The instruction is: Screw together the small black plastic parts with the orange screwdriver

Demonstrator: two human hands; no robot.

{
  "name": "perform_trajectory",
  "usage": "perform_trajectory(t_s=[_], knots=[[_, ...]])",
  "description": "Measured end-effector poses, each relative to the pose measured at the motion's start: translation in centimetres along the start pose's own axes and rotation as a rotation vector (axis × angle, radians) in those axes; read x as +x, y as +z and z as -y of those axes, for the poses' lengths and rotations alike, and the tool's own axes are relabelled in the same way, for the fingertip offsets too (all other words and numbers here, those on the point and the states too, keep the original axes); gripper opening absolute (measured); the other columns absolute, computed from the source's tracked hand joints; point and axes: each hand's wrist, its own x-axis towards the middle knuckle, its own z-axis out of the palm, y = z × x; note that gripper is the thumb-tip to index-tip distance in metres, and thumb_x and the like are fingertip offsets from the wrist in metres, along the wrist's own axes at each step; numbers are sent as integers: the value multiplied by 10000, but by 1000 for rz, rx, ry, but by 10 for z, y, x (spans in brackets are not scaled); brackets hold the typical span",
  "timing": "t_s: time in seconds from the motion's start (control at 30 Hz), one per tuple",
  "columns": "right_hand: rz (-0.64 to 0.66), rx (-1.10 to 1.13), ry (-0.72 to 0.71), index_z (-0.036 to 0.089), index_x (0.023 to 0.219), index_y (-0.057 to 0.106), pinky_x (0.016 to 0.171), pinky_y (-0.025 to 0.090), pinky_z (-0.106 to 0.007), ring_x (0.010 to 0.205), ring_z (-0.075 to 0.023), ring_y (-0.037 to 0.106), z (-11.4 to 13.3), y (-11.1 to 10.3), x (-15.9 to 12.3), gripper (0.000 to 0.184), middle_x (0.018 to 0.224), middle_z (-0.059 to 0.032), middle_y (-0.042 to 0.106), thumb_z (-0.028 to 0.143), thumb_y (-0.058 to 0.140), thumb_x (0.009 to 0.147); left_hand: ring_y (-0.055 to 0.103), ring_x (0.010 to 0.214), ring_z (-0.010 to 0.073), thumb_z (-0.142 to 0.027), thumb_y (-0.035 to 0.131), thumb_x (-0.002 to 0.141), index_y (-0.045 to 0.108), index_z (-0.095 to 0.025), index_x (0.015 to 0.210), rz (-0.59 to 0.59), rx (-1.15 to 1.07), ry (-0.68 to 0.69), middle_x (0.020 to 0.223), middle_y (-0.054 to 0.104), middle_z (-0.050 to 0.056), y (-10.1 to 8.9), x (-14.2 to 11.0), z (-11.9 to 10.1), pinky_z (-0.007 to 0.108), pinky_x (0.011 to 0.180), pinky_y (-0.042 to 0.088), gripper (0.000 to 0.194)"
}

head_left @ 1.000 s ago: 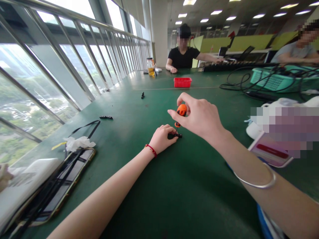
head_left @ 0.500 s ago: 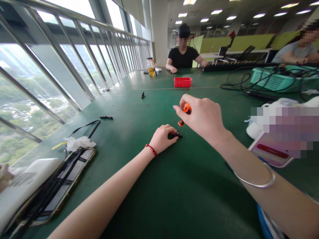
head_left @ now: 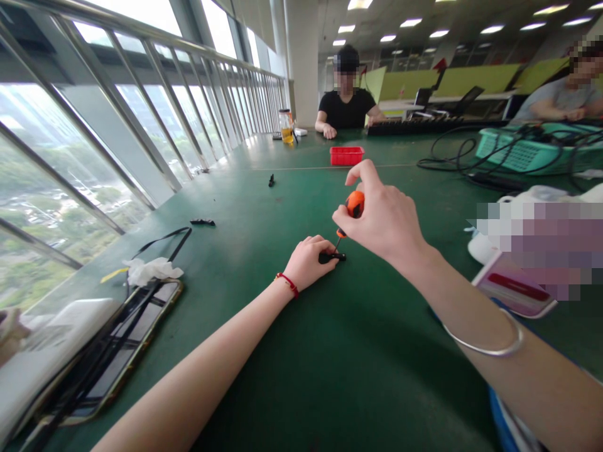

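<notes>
Near the middle of the green table, my left hand (head_left: 311,258) grips a small black part (head_left: 335,257) and presses it to the tabletop. Its exact kind I cannot tell, since my fingers cover one end. My right hand (head_left: 384,216) is above and to the right, curled around the orange and black handle of a screwdriver (head_left: 355,204); the index finger is lifted off and bent. The screwdriver's thin shaft slants down to the black part, where its tip meets the top near my left fingertips.
Two small black pieces, one nearer (head_left: 203,222) and one farther (head_left: 271,181), lie to the left. A red tray (head_left: 347,156) stands ahead. Left are a phone (head_left: 136,336) and straps; right, a teal basket (head_left: 513,150) with cables. A person (head_left: 347,107) sits opposite.
My right hand has shifted slightly right and its index finger has risen from the handle; the screwdriver leans more to the right. My left hand stays put. The person opposite drew an arm back.
</notes>
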Motion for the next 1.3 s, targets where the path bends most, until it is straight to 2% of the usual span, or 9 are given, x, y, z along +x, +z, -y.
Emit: perform_trajectory(t_s=[0.23,0.33,0.47,0.67,0.73,0.83,1.03,1.17,1.3], knots=[[7,-85,-22,226,826,554,510,260,-265,561,-181,516,1,2,-1,312,589,-8,548,527,475,805,547,797,182,-230,611,741,643,-177,779,-4,-10,10,838,627,30,1,0,1,331,788,453,73],[8,-77,-7,228,899,548,510,263,-263,555,-173,517,1,2,-1,213,607,-1,562,412,499,804,549,799,181,-231,612,740,639,-179,774,10,-7,1,840,626,29,0,0,0,331,790,450,68],[12,16,14,226,998,520,497,267,-252,531,-151,495,1,0,-1,306,645,19,574,383,553,737,555,798,176,-226,612,738,636,-179,775,0,-17,1,848,629,26,0,0,0,327,793,452,64],[20,-9,16,230,740,597,514,272,-275,577,-180,520,0,0,-1,312,591,-19,563,509,471,801,560,800,178,-230,609,744,637,-183,768,5,-1,11,838,631,26,1,0,1,334,799,456,60],[40,38,-9,242,832,605,519,281,-267,579,-171,523,1,0,-1,201,616,-3,582,414,520,772,561,807,179,-229,610,742,642,-185,777,-6,-8,13,838,633,26,2,1,2,334,800,460,65],[54,111,-10,243,991,555,510,286,-251,551,-155,509,1,-1,-1,307,647,19,592,360,578,708,561,814,181,-226,616,732,646,-183,785,-26,-24,17,825,632,26,3,1,3,331,800,464,75],[54,90,-18,228,811,565,507,277,-253,552,-163,512,1,2,-2,258,583,4,557,472,482,800,552,787,171,-228,606,738,643,-178,770,-5,-24,16,833,626,25,1,1,1,333,801,461,70],[48,151,-24,238,965,553,505,283,-244,535,-145,494,2,1,-2,263,635,27,584,350,552,728,553,801,177,-231,607,738,649,-179,788,-18,-24,18,825,625,27,1,0,1,328,794,462,84],[33,183,6,219,725,572,509,286,-253,538,-142,472,-1,0,0,165,572,14,539,364,496,746,559,808,179,-233,605,746,642,-186,783,3,-12,9,847,632,26,0,0,1,331,801,464,70]])
